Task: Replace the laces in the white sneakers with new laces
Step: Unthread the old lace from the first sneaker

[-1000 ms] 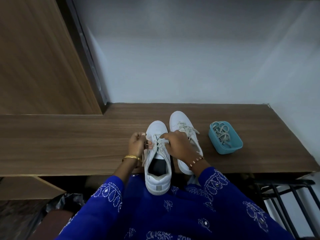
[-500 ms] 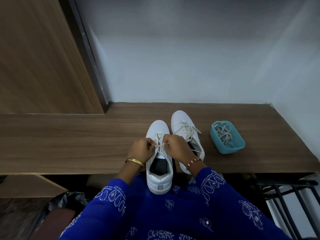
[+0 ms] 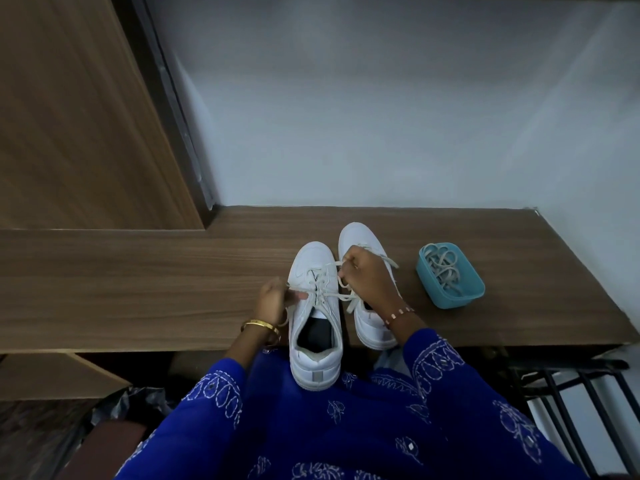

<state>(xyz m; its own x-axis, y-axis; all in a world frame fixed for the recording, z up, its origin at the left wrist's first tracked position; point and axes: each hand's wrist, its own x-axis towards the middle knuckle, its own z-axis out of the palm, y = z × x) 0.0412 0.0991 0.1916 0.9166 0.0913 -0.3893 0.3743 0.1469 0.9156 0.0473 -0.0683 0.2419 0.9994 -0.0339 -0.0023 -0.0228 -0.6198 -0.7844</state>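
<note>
White sneakers (image 3: 316, 306) sit side by side on the counter (image 3: 138, 289), toes pointing away from you, the nearer one's heel overhanging the edge. Its lace (image 3: 327, 293) runs sideways between your grips: your left hand (image 3: 272, 301) pinches one end, your right hand (image 3: 367, 277) curls round the other. The blue tub (image 3: 450, 275) to the right holds a tangle of laces.

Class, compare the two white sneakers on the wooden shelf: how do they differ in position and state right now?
The left sneaker hangs its heel over the wooden shelf edge; the right sneaker lies fully on it. The left sneaker's lace is pulled apart by the left hand and right hand; the right sneaker's lace lies loose, partly hidden under that hand. Both are white, toes pointing away.
</note>
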